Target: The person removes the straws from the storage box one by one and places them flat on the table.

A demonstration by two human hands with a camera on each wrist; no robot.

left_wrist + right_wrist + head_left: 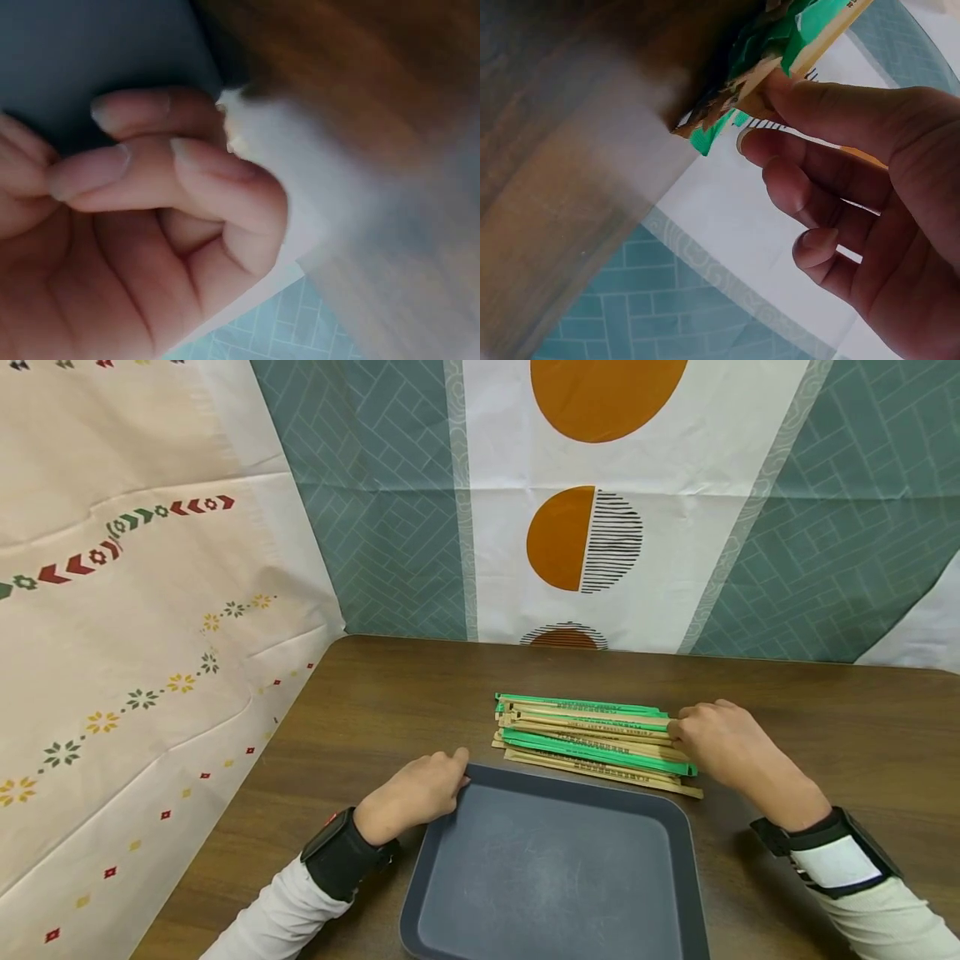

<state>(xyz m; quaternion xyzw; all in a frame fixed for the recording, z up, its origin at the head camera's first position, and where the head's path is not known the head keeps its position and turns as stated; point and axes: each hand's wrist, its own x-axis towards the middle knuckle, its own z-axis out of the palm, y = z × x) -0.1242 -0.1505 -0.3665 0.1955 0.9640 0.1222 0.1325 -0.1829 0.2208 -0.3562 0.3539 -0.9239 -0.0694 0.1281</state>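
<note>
A pile of long thin packets [585, 745], in tan and green printed paper like wrapped chopsticks, lies crosswise on the table behind a dark grey tray [555, 868]. My right hand [716, 743] is at the pile's right end. In the right wrist view, its thumb and forefinger pinch a tan packet end [759, 82], with green wrapper [821, 21] beside it and the other fingers loosely bent. At the tray's far left corner, my left hand [420, 789] grips the rim. Its bent fingers [105, 169] show close up against the tray in the left wrist view.
The brown wooden table [405, 693] ends at a hanging teal and white cloth [375, 510] with orange circles. A cream patterned cloth [150, 652] hangs along the left side. The tray's near edge runs out of the head view.
</note>
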